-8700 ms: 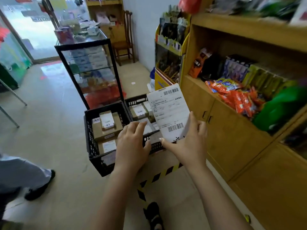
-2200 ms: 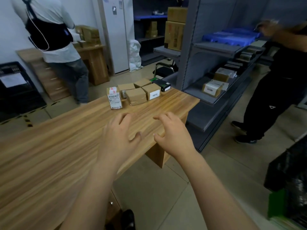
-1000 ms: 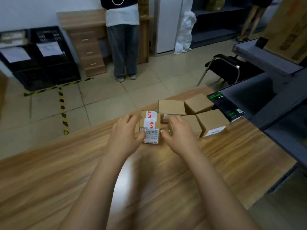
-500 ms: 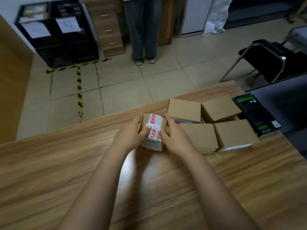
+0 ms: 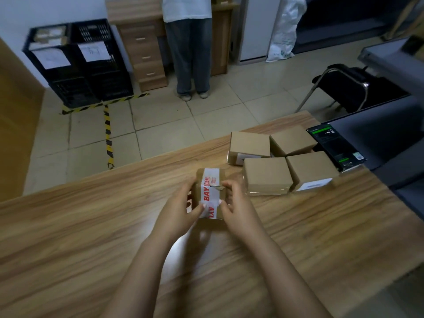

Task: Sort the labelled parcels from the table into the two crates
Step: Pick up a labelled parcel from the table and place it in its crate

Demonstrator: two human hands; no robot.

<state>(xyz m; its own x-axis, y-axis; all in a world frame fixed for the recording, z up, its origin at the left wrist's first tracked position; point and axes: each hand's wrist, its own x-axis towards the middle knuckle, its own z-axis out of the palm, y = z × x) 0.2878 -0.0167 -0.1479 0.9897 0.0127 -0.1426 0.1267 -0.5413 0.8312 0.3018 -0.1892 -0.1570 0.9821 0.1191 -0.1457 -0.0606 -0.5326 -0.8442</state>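
1. The taped box point(image 5: 210, 191) has been drawn away from the other boxes point(image 5: 266, 175).
2. It is gripped over the table point(image 5: 91, 226) by the left hand point(image 5: 181, 212) and right hand point(image 5: 238, 210), with fingers curled round its sides.

The left hand point(image 5: 181, 211) and right hand point(image 5: 237, 212) gripped a small brown cardboard parcel point(image 5: 210, 191) sealed with white red-lettered tape, near the far edge of the wooden worktop point(image 5: 91, 226). Four plain brown cardboard boxes point(image 5: 266, 174) clustered at its far right corner.
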